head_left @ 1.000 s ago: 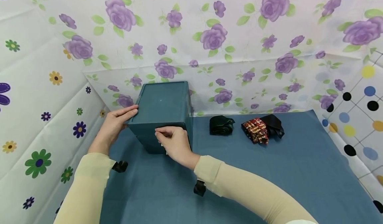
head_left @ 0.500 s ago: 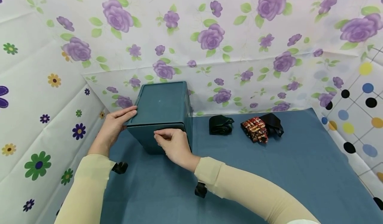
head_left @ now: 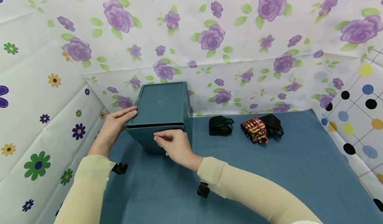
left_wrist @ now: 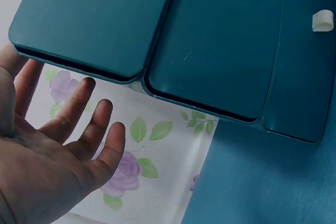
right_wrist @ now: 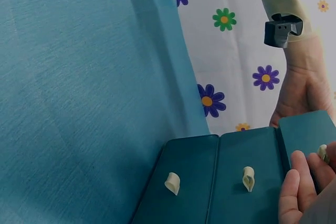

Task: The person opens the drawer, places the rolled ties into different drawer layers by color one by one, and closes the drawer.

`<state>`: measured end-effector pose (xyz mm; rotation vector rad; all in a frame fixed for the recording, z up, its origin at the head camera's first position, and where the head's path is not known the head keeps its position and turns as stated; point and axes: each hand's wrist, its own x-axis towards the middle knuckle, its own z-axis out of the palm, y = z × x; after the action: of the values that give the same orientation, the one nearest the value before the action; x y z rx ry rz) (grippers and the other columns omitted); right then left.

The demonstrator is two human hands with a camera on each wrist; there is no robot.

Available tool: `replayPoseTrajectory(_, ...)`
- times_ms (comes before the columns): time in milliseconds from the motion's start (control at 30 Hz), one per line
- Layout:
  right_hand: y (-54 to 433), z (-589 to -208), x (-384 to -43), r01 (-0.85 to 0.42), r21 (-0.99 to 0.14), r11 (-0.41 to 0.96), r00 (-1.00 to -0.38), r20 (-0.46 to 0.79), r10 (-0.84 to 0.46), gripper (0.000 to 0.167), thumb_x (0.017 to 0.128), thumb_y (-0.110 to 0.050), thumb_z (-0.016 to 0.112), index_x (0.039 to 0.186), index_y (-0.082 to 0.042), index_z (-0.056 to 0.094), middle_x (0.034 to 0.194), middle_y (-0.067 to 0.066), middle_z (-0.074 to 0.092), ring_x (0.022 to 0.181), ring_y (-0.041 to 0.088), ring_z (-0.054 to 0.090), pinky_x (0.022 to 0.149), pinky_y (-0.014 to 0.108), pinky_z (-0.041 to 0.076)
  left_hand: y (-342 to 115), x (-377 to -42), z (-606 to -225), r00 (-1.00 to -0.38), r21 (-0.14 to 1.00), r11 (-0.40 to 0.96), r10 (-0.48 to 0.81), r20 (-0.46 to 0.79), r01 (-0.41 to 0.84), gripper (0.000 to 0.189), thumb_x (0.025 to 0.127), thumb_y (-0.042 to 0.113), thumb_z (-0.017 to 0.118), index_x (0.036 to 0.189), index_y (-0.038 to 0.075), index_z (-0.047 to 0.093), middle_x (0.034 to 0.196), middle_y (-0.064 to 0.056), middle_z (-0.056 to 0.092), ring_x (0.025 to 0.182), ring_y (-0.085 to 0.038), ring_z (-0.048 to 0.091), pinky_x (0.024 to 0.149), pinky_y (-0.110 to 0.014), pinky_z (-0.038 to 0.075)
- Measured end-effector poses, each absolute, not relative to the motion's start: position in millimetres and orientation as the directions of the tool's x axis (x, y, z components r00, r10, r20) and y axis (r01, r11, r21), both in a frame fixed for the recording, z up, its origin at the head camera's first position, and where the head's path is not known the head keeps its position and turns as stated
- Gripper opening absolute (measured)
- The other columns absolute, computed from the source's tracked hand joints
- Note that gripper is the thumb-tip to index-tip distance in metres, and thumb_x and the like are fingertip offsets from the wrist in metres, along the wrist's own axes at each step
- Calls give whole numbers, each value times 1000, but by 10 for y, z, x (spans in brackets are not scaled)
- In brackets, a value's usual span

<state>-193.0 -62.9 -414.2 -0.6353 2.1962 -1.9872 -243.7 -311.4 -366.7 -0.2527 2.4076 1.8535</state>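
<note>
A dark teal box with three stacked drawers (head_left: 161,102) stands against the back wall. My left hand (head_left: 112,127) rests at its upper left edge with extended fingers, seen also in the left wrist view (left_wrist: 58,161). In front, my right hand (head_left: 176,147) pinches the small cream pull tab (right_wrist: 323,153) of the top drawer (right_wrist: 296,129). That drawer juts slightly forward, with a thin dark gap under the box's top edge. Two lower drawers are closed flush, each with a cream tab, one on the middle drawer (right_wrist: 249,178) and one on the bottom drawer (right_wrist: 172,183).
Right of the box lie a rolled dark green necktie-like cloth (head_left: 220,125) and a red-patterned folded cloth (head_left: 255,131) with a black cloth (head_left: 273,125) beside it. A blue cloth (head_left: 257,180) covers the table; flower-printed sheets (head_left: 185,28) hang behind and at the left.
The top drawer has slid slightly toward me, widening the dark gap along its upper edge. My right hand moved with it; my left hand stays at the box.
</note>
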Motion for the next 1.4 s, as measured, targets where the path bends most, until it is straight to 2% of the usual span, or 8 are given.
replayPoseTrajectory(133,-616,-4133,-1912,-221,-973,72,-903,177,-392,23,90,-30,62,111,-26,70,95,-12,71,75,10,67,59,29,54,-3109,-2448,-3671,-980,947,254,-79,-181,-195,55,82,49,66,132,30,55,149,7,36,114,-8,50,84,-26,47)
replayPoseTrajectory(333,-616,-4109,-1863,-201,-977,70,-897,154,-414,23,91,-28,62,112,-25,70,102,-13,70,72,13,69,63,29,54,-3113,-2446,-3673,-981,952,240,-76,-179,-192,55,82,47,67,133,28,55,149,5,36,111,-7,52,82,-25,47)
replayPoseTrajectory(700,-566,-4094,-1771,-218,-973,80,-874,158,-460,25,91,-31,60,114,-26,68,104,-9,71,71,13,69,61,32,54,-3121,-2434,-3673,-982,953,237,-65,-180,-190,54,83,45,66,133,27,54,149,4,37,108,-5,54,83,-26,48)
replayPoseTrajectory(933,-559,-4119,-1734,-235,-966,108,-869,158,-469,25,91,-32,60,115,-29,67,104,-10,70,71,10,68,58,28,52,-3102,-2440,-3666,-977,943,258,-77,-199,-212,55,83,48,65,134,29,53,149,6,36,113,-6,49,89,-29,45)
replayPoseTrajectory(1167,-572,-4160,-1704,-229,-967,108,-869,153,-470,26,91,-31,60,116,-26,67,108,-6,70,73,13,69,60,25,53,-3106,-2429,-3664,-982,951,242,-62,-180,-190,55,84,45,67,134,26,54,149,2,36,110,-5,51,82,-24,48)
replayPoseTrajectory(1300,-558,-4148,-1674,-235,-966,105,-865,159,-476,26,91,-32,60,115,-28,67,107,-10,70,72,10,68,61,25,53,-3105,-2427,-3662,-984,959,221,-52,-170,-178,54,85,41,67,135,23,53,149,-1,36,106,-4,54,79,-23,49)
replayPoseTrajectory(1400,-542,-4128,-1648,-253,-961,113,-858,169,-485,26,90,-34,60,115,-30,67,106,-13,69,71,7,68,57,26,52,-3105,-2429,-3658,-984,959,222,-57,-169,-177,54,85,41,67,134,24,54,149,0,36,106,-4,54,79,-23,49)
